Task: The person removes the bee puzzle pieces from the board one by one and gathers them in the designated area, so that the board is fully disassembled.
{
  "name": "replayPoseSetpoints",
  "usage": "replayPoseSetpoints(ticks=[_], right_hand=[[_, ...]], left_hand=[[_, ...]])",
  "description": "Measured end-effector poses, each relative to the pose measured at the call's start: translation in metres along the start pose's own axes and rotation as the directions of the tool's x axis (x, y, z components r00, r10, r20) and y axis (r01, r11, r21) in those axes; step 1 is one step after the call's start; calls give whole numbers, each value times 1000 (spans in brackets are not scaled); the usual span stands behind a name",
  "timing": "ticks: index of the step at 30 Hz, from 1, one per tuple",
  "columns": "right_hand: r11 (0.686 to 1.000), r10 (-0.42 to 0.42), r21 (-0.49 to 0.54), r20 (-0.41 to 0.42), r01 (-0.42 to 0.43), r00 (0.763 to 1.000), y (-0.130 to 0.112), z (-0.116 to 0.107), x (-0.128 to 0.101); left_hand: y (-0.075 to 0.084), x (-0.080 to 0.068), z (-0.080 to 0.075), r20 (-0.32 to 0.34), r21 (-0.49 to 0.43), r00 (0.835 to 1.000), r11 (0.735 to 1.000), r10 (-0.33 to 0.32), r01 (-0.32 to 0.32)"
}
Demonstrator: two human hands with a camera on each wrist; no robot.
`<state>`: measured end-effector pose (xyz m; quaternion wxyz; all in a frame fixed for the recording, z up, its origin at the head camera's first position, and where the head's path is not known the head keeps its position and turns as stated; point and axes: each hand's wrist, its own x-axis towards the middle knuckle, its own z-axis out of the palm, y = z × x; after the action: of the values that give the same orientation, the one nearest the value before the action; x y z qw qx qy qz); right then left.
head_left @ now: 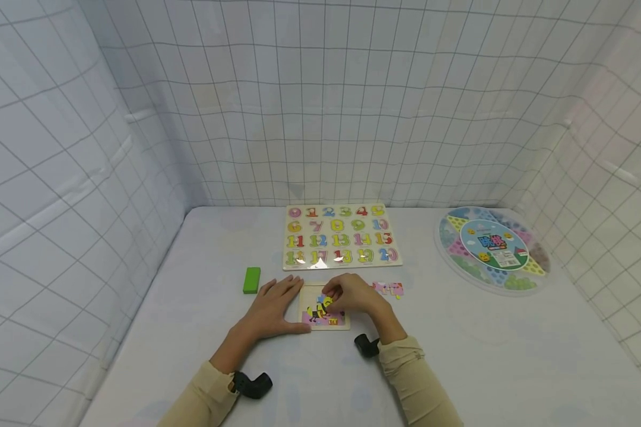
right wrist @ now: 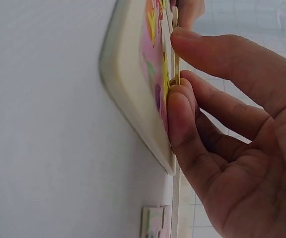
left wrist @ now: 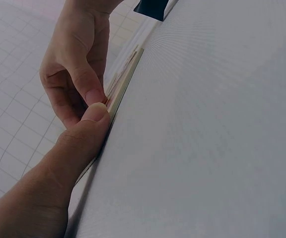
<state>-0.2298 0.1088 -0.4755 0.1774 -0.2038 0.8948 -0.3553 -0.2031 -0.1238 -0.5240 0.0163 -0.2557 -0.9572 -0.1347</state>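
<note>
Small picture puzzle tray (head_left: pixel 324 311) lies flat on the bench (head_left: pixel 459 356), just in front of the number board (head_left: pixel 343 236), which serves as landmark. Progress, judged: most of the picture looks filled in, a yellow-and-black bee-like figure on pink showing in the head view, though the right hand covers part of it, so the number of open slots cannot be told. A few loose pink pieces (head_left: pixel 388 289) sit on the bench in front of the number board's right corner, right of the tray, so some placing seems left. Left hand (head_left: pixel 275 307) lies flat, fingers straight and together, at the tray's left edge; the left wrist view shows its thumb (left wrist: pixel 78 139) pressed against the tray rim, holding nothing. Right hand (head_left: pixel 355 295) is over the tray with its grip closed on a thin puzzle piece (right wrist: pixel 176 49), thumb (right wrist: pixel 222 54) on one side and curled fingers (right wrist: pixel 182 114) on the other, the piece standing on edge against the tray face, not yet seated flat. Green block (head_left: pixel 251 280) lies left of the number board's front corner, untouched. Round game tray (head_left: pixel 491 249) sits well right of the number board.
</note>
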Motion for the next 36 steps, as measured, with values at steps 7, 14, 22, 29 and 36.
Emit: replayPoseSetpoints(ticks=[7, 14, 22, 29, 36], right_hand=[[1000, -20, -12, -9, 20, 1000, 1, 1, 0], [1000, -23, -8, -3, 23, 1000, 2, 0, 1], [999, -35, 8, -6, 35, 999, 2, -2, -1], [1000, -30, 5, -28, 30, 999, 7, -14, -14], [999, -38, 5, -77, 38, 996, 29, -35, -36]], left_hand=[[0, 0, 0, -2, 0, 1000, 1000, 1, -1], [1, 0, -1, -2, -1, 1000, 1000, 6, -6], [0, 0, -1, -7, 10, 1000, 1000, 11, -11], [2, 0, -2, -13, -5, 1000, 1000, 13, -13], [1, 0, -2, -7, 0, 1000, 1000, 10, -10]])
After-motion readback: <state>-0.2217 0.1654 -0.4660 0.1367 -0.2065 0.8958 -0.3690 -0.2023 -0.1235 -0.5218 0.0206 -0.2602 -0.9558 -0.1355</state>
